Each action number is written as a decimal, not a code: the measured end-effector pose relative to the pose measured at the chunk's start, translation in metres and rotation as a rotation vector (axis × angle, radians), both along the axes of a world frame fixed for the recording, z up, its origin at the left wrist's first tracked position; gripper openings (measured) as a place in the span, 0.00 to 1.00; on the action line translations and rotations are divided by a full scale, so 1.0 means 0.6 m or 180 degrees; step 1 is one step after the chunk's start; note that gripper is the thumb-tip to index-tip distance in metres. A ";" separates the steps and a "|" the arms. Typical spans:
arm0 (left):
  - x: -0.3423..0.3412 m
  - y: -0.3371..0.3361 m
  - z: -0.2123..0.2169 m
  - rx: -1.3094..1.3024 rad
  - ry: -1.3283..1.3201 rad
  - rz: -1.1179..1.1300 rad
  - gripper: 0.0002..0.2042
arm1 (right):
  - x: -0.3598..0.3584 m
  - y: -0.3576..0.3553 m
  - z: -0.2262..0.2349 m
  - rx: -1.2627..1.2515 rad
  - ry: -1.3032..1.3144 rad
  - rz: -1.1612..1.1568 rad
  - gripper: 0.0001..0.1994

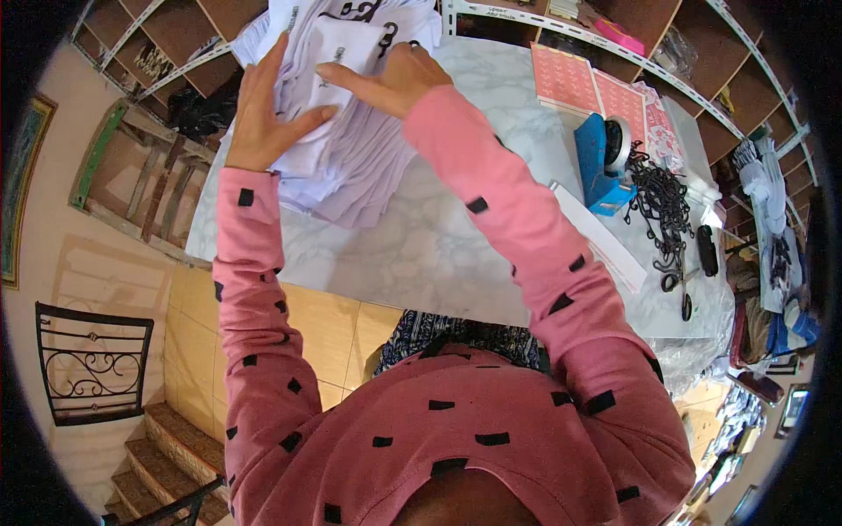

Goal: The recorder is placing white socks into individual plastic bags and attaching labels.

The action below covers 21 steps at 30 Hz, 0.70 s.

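A thick, fanned pile of white folded socks [364,180] lies at the far left of the marbled table [412,263]. Black plastic hooks [387,37] show among the upper socks. My left hand [263,114] rests along the pile's left side, its fingers stretched upward and its thumb apart over the top sock [346,57]. From the right, my right hand [395,85] reaches over the same sock with the thumb pointing left. Its other fingers bend at the pile's right edge and are partly hidden. Neither hand visibly grips a sock.
On the table's right stand a blue tape dispenser [601,180], a heap of black hooks [658,197], scissors [674,279] and a black oblong object [707,250]. Pink printed sheets [568,79] and white card strips [601,237] lie nearby. Shelves [702,101] line the far side.
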<state>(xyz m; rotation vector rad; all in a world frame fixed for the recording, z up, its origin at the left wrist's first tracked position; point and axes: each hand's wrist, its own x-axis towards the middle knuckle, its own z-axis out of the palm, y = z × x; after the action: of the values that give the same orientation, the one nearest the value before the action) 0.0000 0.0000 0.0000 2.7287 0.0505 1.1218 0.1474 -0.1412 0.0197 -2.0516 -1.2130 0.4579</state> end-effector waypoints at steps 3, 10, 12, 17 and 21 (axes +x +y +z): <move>0.009 -0.014 -0.009 0.0205 -0.0225 0.0217 0.46 | -0.021 0.019 -0.004 -0.0178 0.0152 -0.0302 0.57; -0.002 -0.009 -0.011 0.0332 -0.0174 0.0415 0.46 | -0.008 0.069 -0.048 0.0470 -0.0094 -0.1818 0.48; -0.006 -0.016 -0.003 0.0406 -0.0196 0.0525 0.45 | 0.011 0.072 -0.038 0.0004 0.0081 -0.1281 0.42; -0.040 -0.144 0.015 0.0570 -0.0563 0.1276 0.41 | -0.023 0.004 -0.044 0.1424 -0.0714 -0.1568 0.35; -0.036 -0.299 -0.002 -0.0608 -0.0766 0.0173 0.42 | -0.098 -0.110 -0.024 0.2984 0.0760 -0.0614 0.33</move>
<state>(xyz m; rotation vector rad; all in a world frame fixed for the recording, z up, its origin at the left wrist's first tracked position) -0.0217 -0.1794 -0.0012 2.4233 0.1881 1.3759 0.0887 -0.2073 0.0054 -1.2383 -0.8321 0.0074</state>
